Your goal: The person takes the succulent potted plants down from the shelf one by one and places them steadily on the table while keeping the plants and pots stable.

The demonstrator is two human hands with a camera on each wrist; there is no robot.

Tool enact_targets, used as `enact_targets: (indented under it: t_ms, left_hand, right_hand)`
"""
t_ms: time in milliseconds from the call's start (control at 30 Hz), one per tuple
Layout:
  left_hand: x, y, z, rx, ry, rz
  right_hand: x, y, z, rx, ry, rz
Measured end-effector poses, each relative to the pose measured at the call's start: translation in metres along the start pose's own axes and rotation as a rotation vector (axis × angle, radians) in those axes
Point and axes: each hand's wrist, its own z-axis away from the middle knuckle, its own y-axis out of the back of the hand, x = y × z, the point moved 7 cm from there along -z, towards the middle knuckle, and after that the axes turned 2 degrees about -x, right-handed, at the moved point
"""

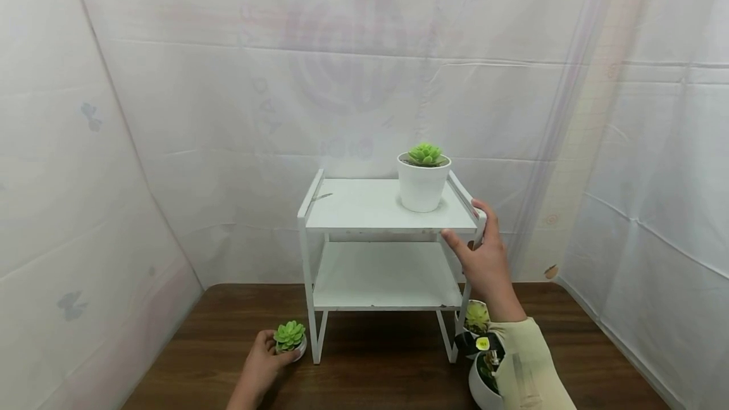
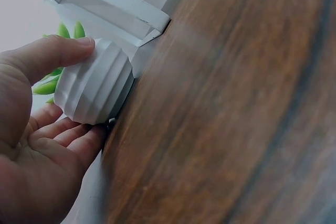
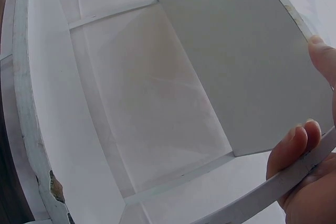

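A white two-tier shelf rack (image 1: 387, 275) stands on the wooden table. At its top right corner my right hand (image 1: 486, 264) grips the frame, thumb at the front edge of the upper board and fingers curled round the side post (image 3: 273, 184). Beside the rack's front left leg, my left hand (image 1: 264, 359) holds a small succulent (image 1: 290, 335) between thumb and fingers. Its ribbed white pot (image 2: 97, 85) is close to the tabletop in the left wrist view. On the upper board, toward the right, sits a larger succulent in a smooth white pot (image 1: 423, 185).
Right of the rack, partly behind my right forearm, are a potted succulent (image 1: 477, 316) and a white bowl-shaped planter (image 1: 483, 391). White printed sheeting (image 1: 228, 112) encloses the wooden table (image 1: 199, 334) at the back and sides. The lower board (image 1: 387, 275) holds nothing.
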Motion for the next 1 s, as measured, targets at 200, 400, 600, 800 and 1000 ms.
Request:
enact_targets:
  t_ms: [200, 400, 600, 800, 1000]
  left_hand:
    - [0.001, 0.000, 0.002, -0.006, 0.014, -0.009]
    - [0.002, -0.001, 0.003, -0.026, 0.025, -0.021]
    - [0.008, 0.000, 0.006, -0.019, 0.028, -0.033]
    - [0.022, 0.003, 0.012, 0.002, -0.007, -0.028]
    - [0.036, 0.012, 0.015, 0.052, -0.012, -0.027]
  right_hand:
    - [0.001, 0.000, 0.000, 0.000, -0.008, 0.005]
    - [0.000, 0.000, 0.000, 0.002, -0.005, 0.009]
    - [-0.001, 0.000, 0.001, -0.006, -0.007, 0.011]
    - [-0.002, 0.000, 0.001, -0.009, 0.000, 0.001]
    - [-0.003, 0.000, 0.001, -0.017, -0.007, -0.002]
